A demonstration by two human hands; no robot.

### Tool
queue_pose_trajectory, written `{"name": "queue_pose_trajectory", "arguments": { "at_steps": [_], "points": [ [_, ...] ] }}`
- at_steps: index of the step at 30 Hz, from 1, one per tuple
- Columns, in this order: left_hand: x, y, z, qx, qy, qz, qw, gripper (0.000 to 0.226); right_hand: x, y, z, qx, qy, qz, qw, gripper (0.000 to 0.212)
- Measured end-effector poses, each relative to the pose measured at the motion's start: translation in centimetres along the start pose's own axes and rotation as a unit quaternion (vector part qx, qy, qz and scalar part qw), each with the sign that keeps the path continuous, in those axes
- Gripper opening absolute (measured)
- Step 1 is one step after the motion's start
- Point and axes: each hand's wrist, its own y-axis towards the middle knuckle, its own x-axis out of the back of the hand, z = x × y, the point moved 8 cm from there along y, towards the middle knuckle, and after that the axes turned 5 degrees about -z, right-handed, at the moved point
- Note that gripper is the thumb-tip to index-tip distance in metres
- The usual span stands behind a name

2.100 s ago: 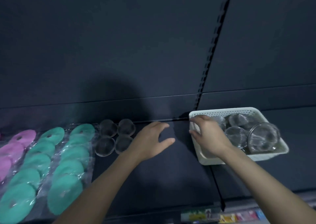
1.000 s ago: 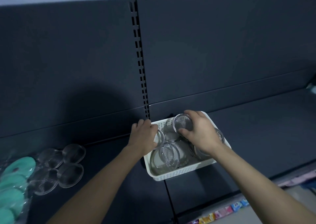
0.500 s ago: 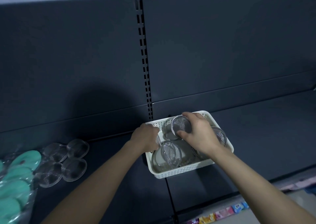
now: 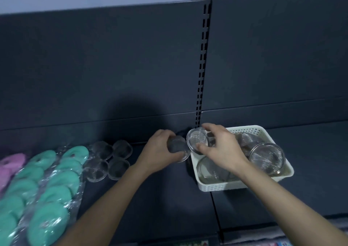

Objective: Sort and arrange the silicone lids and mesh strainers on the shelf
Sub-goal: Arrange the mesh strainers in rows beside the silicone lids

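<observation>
My left hand [image 4: 160, 149] grips a small mesh strainer [image 4: 178, 148] just left of the white basket [image 4: 243, 184]. My right hand [image 4: 221, 146] pinches a second mesh strainer [image 4: 197, 139] by its rim, tilted, over the basket's left edge. More strainers lie in the basket, a large one [image 4: 267, 157] at its right. Several small strainers [image 4: 108, 160] lie in a cluster on the shelf to the left. Teal silicone lids [image 4: 54, 180] in clear wrap run in rows further left, with pink lids [image 4: 11, 165] at the far left edge.
The dark shelf board [image 4: 160, 204] has bare room between the strainer cluster and the basket. A slotted upright [image 4: 202, 67] splits the back panel above the basket. Coloured price labels show along the shelf's front edge at the bottom right.
Both hands have lifted out of the basket, each with a strainer, and moved left. The view has swung left, bringing the teal and pink lids back in.
</observation>
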Motion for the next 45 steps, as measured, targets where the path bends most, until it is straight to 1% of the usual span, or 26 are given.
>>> {"name": "queue_pose_trajectory", "arguments": {
  "at_steps": [3,7,10,14,15,17,19,23,25,28,30,36,41,45],
  "points": [
    [2.6,-1.8,2.4,0.016,0.013,-0.015,1.000,0.053,-2.8,-0.7,2.9,0.031,-0.004,0.032,0.999,0.062],
    [5.0,-4.9,6.2,0.043,0.049,-0.004,0.998,0.056,-7.0,-1.9,6.2,0.058,-0.001,0.074,0.996,0.060],
    [6.8,-7.5,9.3,0.073,0.065,-0.009,0.995,0.056,-10.6,-3.3,7.7,0.057,0.014,0.123,0.991,0.062],
    [9.0,-10.9,13.3,0.118,0.088,-0.015,0.989,0.060,-15.3,-5.3,9.3,0.055,0.004,0.184,0.981,0.069],
    [9.5,-11.5,14.2,0.126,0.092,-0.015,0.988,0.060,-16.3,-5.7,9.6,0.054,0.000,0.194,0.979,0.068],
    [10.5,-12.4,15.6,0.138,0.099,-0.021,0.985,0.057,-18.1,-6.3,10.3,0.050,-0.004,0.207,0.977,0.061],
    [11.4,-12.8,16.6,0.146,0.107,-0.030,0.983,0.057,-19.7,-6.9,10.9,0.048,-0.008,0.214,0.976,0.054],
    [12.3,-13.3,18.1,0.155,0.119,-0.030,0.980,0.058,-22.4,-7.4,11.7,0.041,-0.020,0.221,0.974,0.063],
    [12.3,-13.4,18.8,0.159,0.129,-0.014,0.979,0.057,-23.3,-7.4,11.9,0.036,-0.021,0.222,0.974,0.066],
    [11.8,-13.7,20.0,0.171,0.137,0.018,0.976,0.061,-24.4,-7.6,12.1,0.034,-0.033,0.224,0.974,0.065],
    [11.5,-13.7,20.5,0.171,0.134,0.027,0.976,0.060,-25.0,-7.6,12.2,0.033,-0.040,0.222,0.974,0.064],
    [10.9,-13.5,21.2,0.161,0.119,0.020,0.979,0.065,-25.8,-7.6,12.6,0.032,-0.040,0.199,0.979,0.065],
    [10.6,-13.5,21.3,0.142,0.116,0.012,0.983,0.063,-26.0,-7.5,12.6,0.046,-0.056,0.200,0.977,0.066],
    [10.5,-13.6,21.5,0.143,0.106,0.006,0.984,0.060,-25.9,-7.3,12.3,0.052,-0.070,0.200,0.976,0.065]
  ]
}}
